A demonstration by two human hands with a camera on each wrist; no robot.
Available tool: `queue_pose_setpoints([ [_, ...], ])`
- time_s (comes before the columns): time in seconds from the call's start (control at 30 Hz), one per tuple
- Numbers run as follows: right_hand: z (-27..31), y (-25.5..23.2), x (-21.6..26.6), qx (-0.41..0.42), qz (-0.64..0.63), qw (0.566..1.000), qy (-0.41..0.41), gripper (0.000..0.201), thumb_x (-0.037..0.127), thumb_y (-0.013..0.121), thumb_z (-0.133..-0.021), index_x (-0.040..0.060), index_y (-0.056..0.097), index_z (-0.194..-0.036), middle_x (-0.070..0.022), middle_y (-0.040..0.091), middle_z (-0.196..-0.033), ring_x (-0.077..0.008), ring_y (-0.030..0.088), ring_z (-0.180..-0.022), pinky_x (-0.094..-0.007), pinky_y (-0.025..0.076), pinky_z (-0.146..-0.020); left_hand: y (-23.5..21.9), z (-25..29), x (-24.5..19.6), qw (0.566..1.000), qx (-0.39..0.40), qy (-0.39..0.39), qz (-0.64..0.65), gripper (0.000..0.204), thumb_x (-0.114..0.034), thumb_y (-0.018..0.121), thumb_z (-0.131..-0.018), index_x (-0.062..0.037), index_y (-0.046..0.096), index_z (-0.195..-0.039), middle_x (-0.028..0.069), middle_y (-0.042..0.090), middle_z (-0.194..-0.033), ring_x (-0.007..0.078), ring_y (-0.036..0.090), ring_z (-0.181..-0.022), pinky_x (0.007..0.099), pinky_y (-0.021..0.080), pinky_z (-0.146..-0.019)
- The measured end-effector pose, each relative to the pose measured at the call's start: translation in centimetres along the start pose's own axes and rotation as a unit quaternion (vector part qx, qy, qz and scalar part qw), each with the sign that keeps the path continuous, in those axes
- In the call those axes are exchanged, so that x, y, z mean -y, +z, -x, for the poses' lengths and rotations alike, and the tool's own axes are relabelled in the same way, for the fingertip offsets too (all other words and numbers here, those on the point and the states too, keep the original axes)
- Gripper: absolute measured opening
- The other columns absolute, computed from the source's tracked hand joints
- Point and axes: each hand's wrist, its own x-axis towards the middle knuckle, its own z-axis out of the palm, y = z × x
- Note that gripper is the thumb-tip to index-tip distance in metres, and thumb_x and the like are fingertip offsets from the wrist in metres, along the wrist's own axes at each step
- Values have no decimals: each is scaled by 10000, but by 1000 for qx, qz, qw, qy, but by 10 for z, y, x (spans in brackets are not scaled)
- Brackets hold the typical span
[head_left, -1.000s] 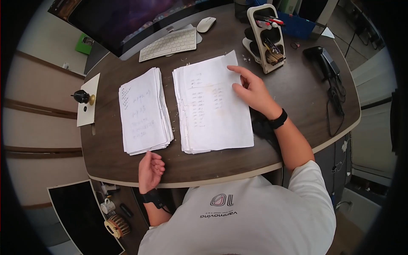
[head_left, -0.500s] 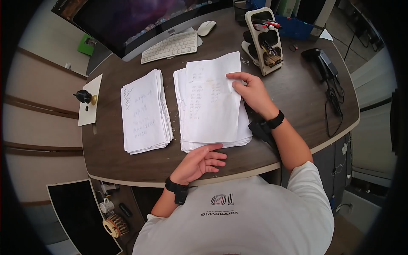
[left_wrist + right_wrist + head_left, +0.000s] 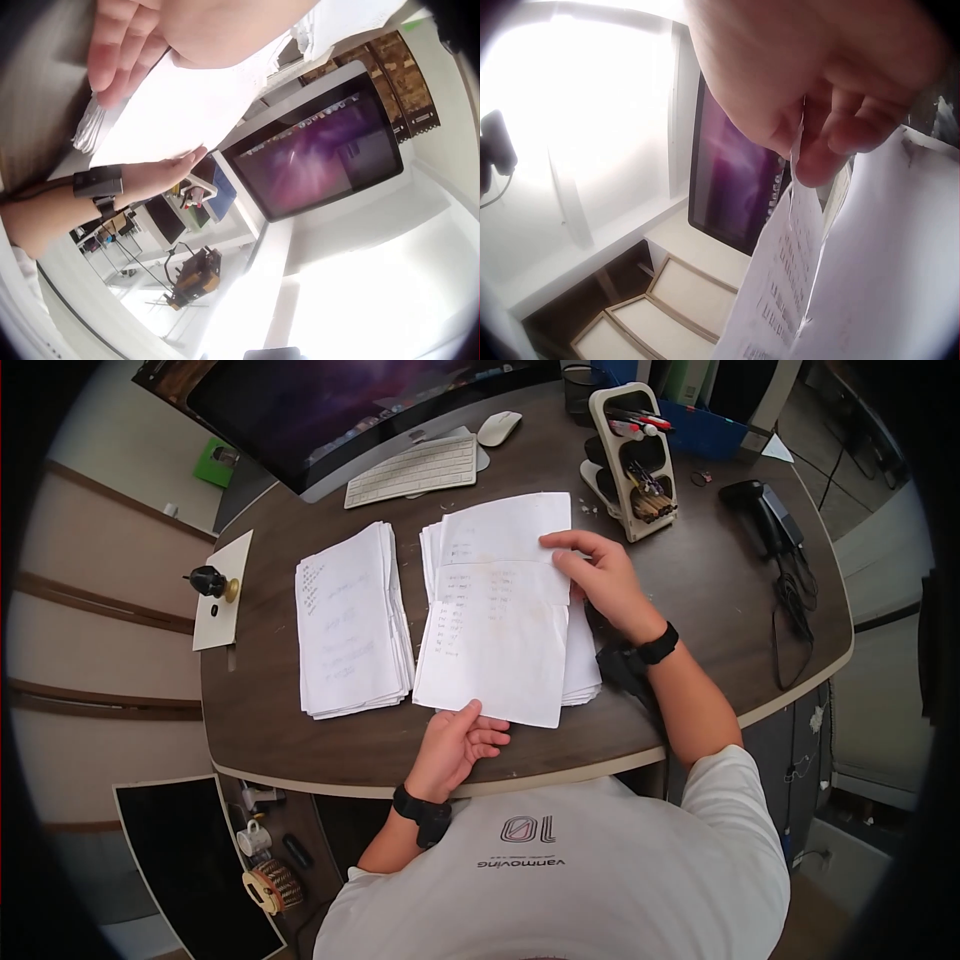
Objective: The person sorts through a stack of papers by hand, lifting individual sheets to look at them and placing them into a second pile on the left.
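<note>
My right hand (image 3: 605, 582) pinches the right edge of a handwritten sheet of paper (image 3: 505, 525) between thumb and fingers. At the sheet's near edge, the thumb of my left hand (image 3: 455, 745) lies on top with the fingers beneath. A line crosses the middle of the sheet, and its lower part is lifted towards me. Under it is a paper stack (image 3: 582, 670), mostly covered. To the left lies another stack of written pages (image 3: 350, 625). In the right wrist view, the held paper (image 3: 776, 281) hangs from the thumb and fingers of my right hand (image 3: 817, 67).
A keyboard (image 3: 415, 470), a mouse (image 3: 499, 429) and a monitor (image 3: 340, 420) stand at the back. The pen holder (image 3: 598, 470) is beyond my right hand. A black corded device (image 3: 765, 525) lies on the right, a small dark ornament (image 3: 208, 581) on the left.
The right hand has pulled the top sheet slightly nearer from the right-hand stack. My left hand came from the left to the sheet's near edge and took hold of it.
</note>
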Motion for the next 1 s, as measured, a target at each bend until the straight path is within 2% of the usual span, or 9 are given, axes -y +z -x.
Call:
queue_pose_setpoints([
  [0.17,-7,-2,-4,-95,-53,993,-50,306,151,640,-991,56,686,-1278,-1,683,-963,-46,569,-638,-200,439,-562,-26,9,-6,997,-15,63,-40,395,-295,503,-1107,80,621,-1063,195,735,-961,211,734,-773,292,602,-633],
  [0.23,-13,-7,-18,-100,-37,993,-56,317,160,668,-974,38,682,-1267,-4,673,-934,-50,567,-642,-213,457,-579,-31,17,-13,989,-67,127,-17,433,-309,493,-1111,73,659,-994,173,734,-877,204,730,-720,286,597,-586],
  [0.3,-17,-10,-32,-128,113,982,-76,347,169,699,-951,20,673,-1263,-9,665,-918,-50,541,-627,-230,465,-586,-49,23,-17,988,-75,131,-3,426,-312,489,-1112,52,655,-965,158,733,-863,196,724,-697,281,590,-578],
  [0.37,-13,-8,-31,-127,179,971,-96,396,194,742,-912,3,667,-1251,-28,647,-860,-91,548,-634,-269,478,-609,-66,29,-22,980,-90,173,41,414,-308,489,-1111,40,649,-955,140,730,-835,183,712,-665,277,574,-556],
  [0.43,-7,-6,-28,-120,315,936,-104,479,235,781,-871,2,654,-1270,-53,622,-801,-168,587,-667,-316,495,-641,-81,33,-27,974,-108,182,77,349,-270,504,-1101,37,630,-993,154,724,-818,196,705,-629,285,570,-533],
  [0.53,-3,0,-23,-113,370,915,-114,571,263,810,-830,2,627,-1304,-77,596,-760,-231,610,-705,-358,505,-667,-98,37,-32,953,-204,198,102,269,-240,541,-1067,14,610,-1015,151,717,-813,188,686,-608,277,540,-487],
  [0.57,-1,1,-20,-113,369,915,-115,571,263,810,-830,2,627,-1304,-77,596,-760,-231,610,-705,-358,505,-667,-103,38,-33,953,-205,199,103,269,-240,541,-1067,14,610,-1015,151,717,-813,188,686,-608,277,540,-487],
  [0.63,0,3,-14,-85,361,927,-49,623,259,818,-815,6,602,-1341,-86,599,-767,-235,607,-694,-368,506,-668,-114,37,-32,944,-252,195,89,258,-245,545,-1065,5,594,-1032,147,717,-821,186,685,-614,268,535,-486],
  [1.0,-1,-3,-13,-70,321,944,-25,634,183,817,-808,29,594,-1382,-72,599,-752,-204,597,-683,-350,510,-670,-136,29,-54,930,-265,233,98,244,-259,556,-1072,-16,578,-1073,102,700,-797,157,681,-616,232,518,-468],
])
